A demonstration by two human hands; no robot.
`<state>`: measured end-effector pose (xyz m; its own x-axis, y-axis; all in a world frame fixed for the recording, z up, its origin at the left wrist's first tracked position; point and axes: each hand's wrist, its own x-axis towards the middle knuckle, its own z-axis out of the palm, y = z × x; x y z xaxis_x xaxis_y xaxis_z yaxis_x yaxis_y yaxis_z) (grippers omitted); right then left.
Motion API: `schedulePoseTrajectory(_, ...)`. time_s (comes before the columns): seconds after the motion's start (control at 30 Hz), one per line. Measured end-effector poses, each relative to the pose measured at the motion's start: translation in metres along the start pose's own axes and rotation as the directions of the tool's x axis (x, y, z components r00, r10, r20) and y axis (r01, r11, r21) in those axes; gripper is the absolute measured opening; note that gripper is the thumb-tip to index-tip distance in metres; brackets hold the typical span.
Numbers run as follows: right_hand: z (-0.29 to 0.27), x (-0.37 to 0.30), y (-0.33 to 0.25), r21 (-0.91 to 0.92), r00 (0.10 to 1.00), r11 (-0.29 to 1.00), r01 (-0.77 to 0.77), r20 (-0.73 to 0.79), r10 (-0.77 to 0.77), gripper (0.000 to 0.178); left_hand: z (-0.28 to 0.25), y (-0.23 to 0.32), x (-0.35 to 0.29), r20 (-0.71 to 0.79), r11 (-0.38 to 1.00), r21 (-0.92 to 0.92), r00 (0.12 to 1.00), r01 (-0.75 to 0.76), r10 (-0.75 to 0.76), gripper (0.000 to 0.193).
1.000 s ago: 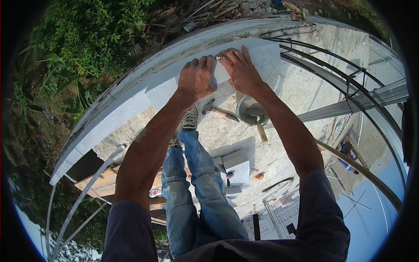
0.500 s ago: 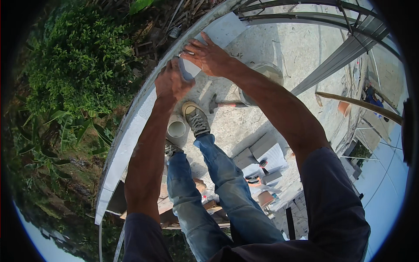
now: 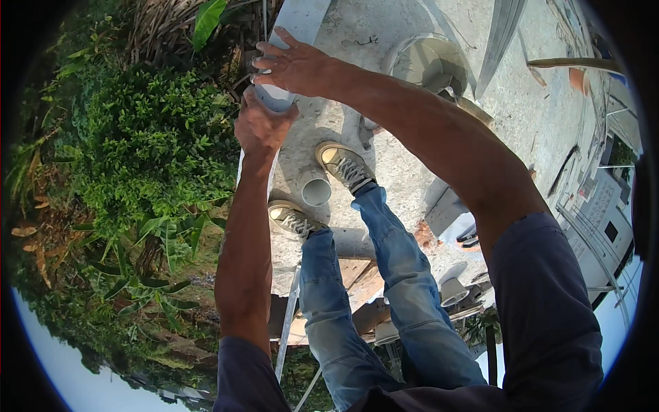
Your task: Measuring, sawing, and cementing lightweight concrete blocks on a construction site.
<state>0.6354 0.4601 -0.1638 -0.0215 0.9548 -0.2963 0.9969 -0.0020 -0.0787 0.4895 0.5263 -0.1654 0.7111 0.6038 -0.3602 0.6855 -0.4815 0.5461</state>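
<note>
Upper centre of the frame, a pale grey-white panel edge (image 3: pixel 296 20) runs down from the top, w/ both of the person's hands on it. Right hand (image 3: pixel 295 65) lies over it from the right, fingers spread and pressed flat on the surface, not curled round. Left hand (image 3: pixel 259 127) sits just below, fingers closed round the panel's lower end, thumb side up; grip looks firm, tho the fingertips are hidden behind the panel. Hands nearly touch each other.

Just below them, centre frame: two grey-and-yellow sneakers (image 3: pixel 347 165) on a rough concrete slab (image 3: pixel 384 41), legs in blue jeans (image 3: pixel 405 275). Between the shoes, a short grey pipe stub (image 3: pixel 316 191), open end facing up. Upper right of centre, a round pale bucket (image 3: pixel 429 62) stands on the slab. Wooden planks (image 3: pixel 357 275) show lower centre, under the slab edge. Left half of the frame is dense green bushes (image 3: pixel 144 144), well apart from the slab surface.
</note>
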Motion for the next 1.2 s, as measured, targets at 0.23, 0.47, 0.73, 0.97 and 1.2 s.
schedulePoseTrajectory(0.23,0.012,-0.134,-0.075,0.653,0.825,0.729,-0.207,-0.284,0.488,0.052,0.020,-0.019,0.001,-0.089,0.990,0.111,0.991,-0.089,0.099,0.073)
schedulePoseTrajectory(0.47,0.141,-0.296,-0.131,0.697,0.467,0.135,-0.705,0.311,0.828,0.050,0.013,-0.004,0.004,-0.051,0.972,0.236,0.999,-0.001,0.014,0.082)
schedulePoseTrajectory(0.73,0.263,-0.270,-0.084,0.120,0.528,0.516,-0.848,0.096,0.844,0.056,0.017,-0.014,0.003,-0.097,0.960,0.269,0.989,-0.081,0.110,0.087)
schedulePoseTrajectory(0.97,0.286,-0.268,-0.068,0.007,0.608,0.611,-0.792,-0.085,0.789,0.032,0.027,-0.034,0.000,-0.058,0.936,0.258,0.963,-0.239,0.262,0.095)
schedulePoseTrajectory(1.2,0.236,-0.322,-0.098,0.614,0.558,0.080,-0.785,0.646,0.521,0.018,0.019,-0.033,0.007,0.018,0.953,0.162,0.966,-0.257,0.257,0.076)
